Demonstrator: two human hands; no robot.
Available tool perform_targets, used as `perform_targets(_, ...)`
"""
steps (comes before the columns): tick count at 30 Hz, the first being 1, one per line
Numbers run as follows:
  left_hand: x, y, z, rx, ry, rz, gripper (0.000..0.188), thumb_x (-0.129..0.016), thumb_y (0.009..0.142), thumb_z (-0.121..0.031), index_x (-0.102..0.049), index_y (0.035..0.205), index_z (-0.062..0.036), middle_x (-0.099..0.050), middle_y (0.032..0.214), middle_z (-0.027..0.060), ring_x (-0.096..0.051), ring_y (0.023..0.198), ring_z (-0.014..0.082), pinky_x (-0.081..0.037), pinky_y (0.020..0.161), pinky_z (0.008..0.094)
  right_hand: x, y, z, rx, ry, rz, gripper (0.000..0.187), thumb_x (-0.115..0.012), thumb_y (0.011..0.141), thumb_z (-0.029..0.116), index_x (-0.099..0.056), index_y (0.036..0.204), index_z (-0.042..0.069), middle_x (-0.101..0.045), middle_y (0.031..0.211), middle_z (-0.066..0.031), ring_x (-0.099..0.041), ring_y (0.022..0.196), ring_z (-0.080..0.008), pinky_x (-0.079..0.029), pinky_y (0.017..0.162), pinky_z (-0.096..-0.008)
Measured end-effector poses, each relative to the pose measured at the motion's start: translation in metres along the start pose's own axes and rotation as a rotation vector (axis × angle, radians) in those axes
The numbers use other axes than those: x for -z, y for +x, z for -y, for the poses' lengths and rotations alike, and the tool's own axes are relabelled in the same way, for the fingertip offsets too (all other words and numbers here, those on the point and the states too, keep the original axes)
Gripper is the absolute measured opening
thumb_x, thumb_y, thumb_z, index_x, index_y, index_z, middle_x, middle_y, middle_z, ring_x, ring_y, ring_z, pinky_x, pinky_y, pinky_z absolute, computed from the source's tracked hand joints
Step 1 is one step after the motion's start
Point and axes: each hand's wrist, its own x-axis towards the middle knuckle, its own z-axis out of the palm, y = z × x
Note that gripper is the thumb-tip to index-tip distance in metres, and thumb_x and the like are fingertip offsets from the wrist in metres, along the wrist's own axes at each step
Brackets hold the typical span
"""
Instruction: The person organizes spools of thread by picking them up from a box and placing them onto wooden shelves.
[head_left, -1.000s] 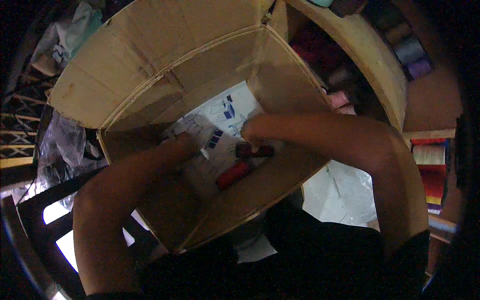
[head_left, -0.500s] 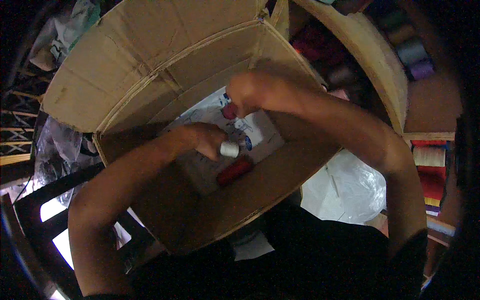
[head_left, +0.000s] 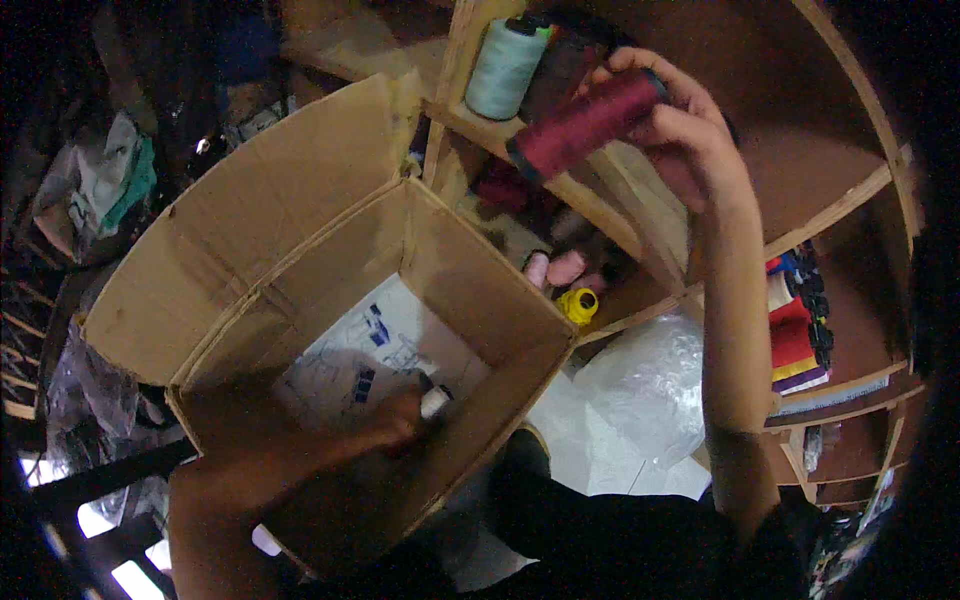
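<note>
My right hand [head_left: 690,135] is raised beside the wooden shelving, its fingers wrapped round a maroon thread spool [head_left: 585,125] with dark ends. The spool is held at a slant, its left end lower. Down inside an open cardboard box [head_left: 230,255], my left hand [head_left: 392,420] is closed on a white thread spool [head_left: 436,402], dimly lit and partly covered by the fingers. A dark red shape just under that hand is too shadowed to make out. White paper with blue marks [head_left: 385,335] lines the box bottom.
A pale blue thread spool [head_left: 503,70] stands on the shelf left of my right hand. Lower down lie pink spools [head_left: 566,266] and a yellow spool [head_left: 577,305]. Red spools [head_left: 792,340] are stacked at right. Clear plastic [head_left: 650,390] lies between box and shelves.
My right hand has come up out of the box toward the shelves with the maroon spool. My left hand stays in the box with the white spool. The whole view has swung right.
</note>
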Motion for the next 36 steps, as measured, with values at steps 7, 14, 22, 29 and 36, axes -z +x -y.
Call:
perform_targets(7, 0.092, -0.012, -0.077, 0.079, 0.015, -0.286, 0.064, -0.075, 0.058, -0.019, -0.047, 0.114, -0.0021, -0.060, 0.099, 0.0165, -0.059, 0.092, 0.0285, -0.047, 0.080, 0.0371, 0.032, -0.008, -0.031, 0.035, 0.024, -0.239, 0.059, -0.067, 0.070, 0.022, -0.046, 0.120, -0.002, -0.059, 0.106, -0.0104, -0.055, 0.104, -0.0223, -0.040, 0.094, -0.0340)
perform_targets(14, 0.180, -0.058, -0.131, -0.105, -0.533, -0.425, 0.040, -0.076, 0.062, -0.014, -0.057, 0.096, -0.0022, -0.063, 0.084, 0.0077, -0.059, 0.075, 0.0155, -0.047, 0.071, 0.0304, 0.082, 0.035, -0.015, 0.004, -0.890, -0.944, 0.052, -0.072, 0.069, 0.025, -0.056, 0.111, -0.002, -0.064, 0.099, -0.0142, -0.061, 0.087, -0.0198, -0.046, 0.079, -0.0290)
perform_targets(22, 0.180, -0.072, -0.131, -0.113, -0.596, -0.485, 0.043, -0.076, 0.062, -0.010, -0.057, 0.100, -0.0011, -0.063, 0.086, 0.0060, -0.058, 0.076, 0.0139, -0.047, 0.073, 0.0301, 0.125, 0.088, -0.134, -0.092, -0.980, -1.006, 0.054, -0.072, 0.067, 0.034, -0.059, 0.111, 0.007, -0.061, 0.107, -0.0157, -0.057, 0.102, -0.0305, -0.044, 0.086, -0.0380)
perform_targets(29, 0.181, -0.083, -0.126, -0.102, -0.602, -0.513, 0.041, -0.075, 0.064, -0.008, -0.057, 0.100, -0.0013, -0.063, 0.085, 0.0059, -0.059, 0.077, 0.0140, -0.047, 0.073, 0.0305, 0.089, 0.084, -0.150, -0.293, -0.985, -0.855, 0.051, -0.059, 0.075, 0.030, -0.051, 0.116, 0.001, -0.053, 0.117, -0.0208, -0.053, 0.104, -0.0388, -0.045, 0.086, -0.0439)
perform_targets(36, 0.186, -0.080, -0.136, -0.104, -0.685, -0.522, 0.046, -0.076, 0.064, -0.009, -0.053, 0.103, -0.0025, -0.061, 0.089, 0.0057, -0.058, 0.081, 0.0143, -0.048, 0.074, 0.0306, 0.085, 0.080, -0.153, -0.484, -1.171, -0.722, 0.045, -0.056, 0.076, 0.027, -0.053, 0.111, -0.001, -0.055, 0.113, -0.0242, -0.056, 0.102, -0.0364, -0.046, 0.084, -0.0427)
